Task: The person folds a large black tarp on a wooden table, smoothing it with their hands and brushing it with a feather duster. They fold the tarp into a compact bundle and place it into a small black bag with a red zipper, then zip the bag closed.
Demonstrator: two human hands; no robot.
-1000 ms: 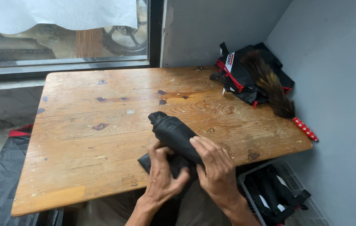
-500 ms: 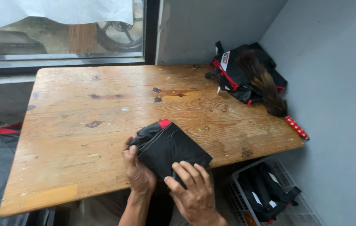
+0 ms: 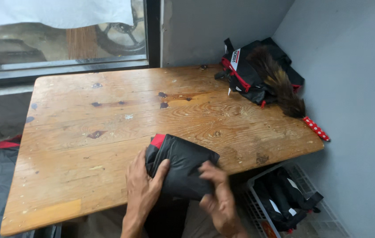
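Observation:
A folded black garment with a red trim (image 3: 179, 167) lies at the near edge of the wooden table (image 3: 108, 132). My left hand (image 3: 143, 187) grips its left side, thumb on top. My right hand (image 3: 216, 194) pinches its right lower edge, partly blurred. Part of the garment hangs over the table edge toward my lap.
A black and red bag (image 3: 249, 72) with a brown feather duster (image 3: 280, 86) on it lies at the far right corner against the grey wall. A white crate holding black items (image 3: 284, 202) stands on the floor at right. A window is behind the table.
The garment went from a raised bundle to a flat folded packet at the table's near edge. Both hands shifted down onto its sides.

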